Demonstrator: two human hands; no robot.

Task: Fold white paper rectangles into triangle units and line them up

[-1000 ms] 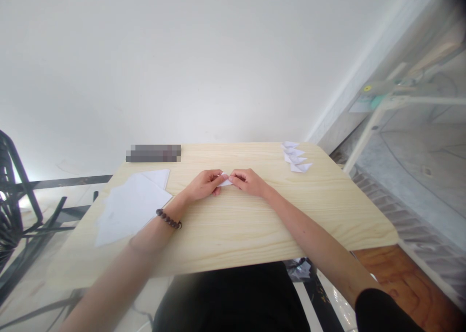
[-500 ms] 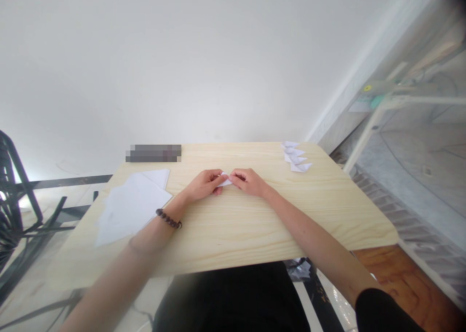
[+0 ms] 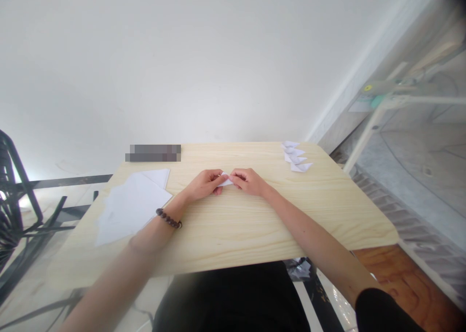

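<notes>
A small piece of folded white paper [image 3: 227,181] is pinched between both hands above the middle of the table. My left hand [image 3: 206,184] grips its left side, thumb on top and fingers curled beneath. On the opposite side, my right hand [image 3: 249,181] is closed on the paper with thumb and forefinger. Much of the paper is hidden by the fingers, so its full shape cannot be made out. Several folded paper pieces [image 3: 300,167] with pointed ends stand in a column at the back right of the table.
White paper sheets [image 3: 134,206] lie in a spread pile on the left of the light wooden table [image 3: 233,240]. A blurred-out dark object [image 3: 155,154] sits at the back left. Behind the table rises a white wall [image 3: 225,60]. A black chair [image 3: 16,191] stands at far left.
</notes>
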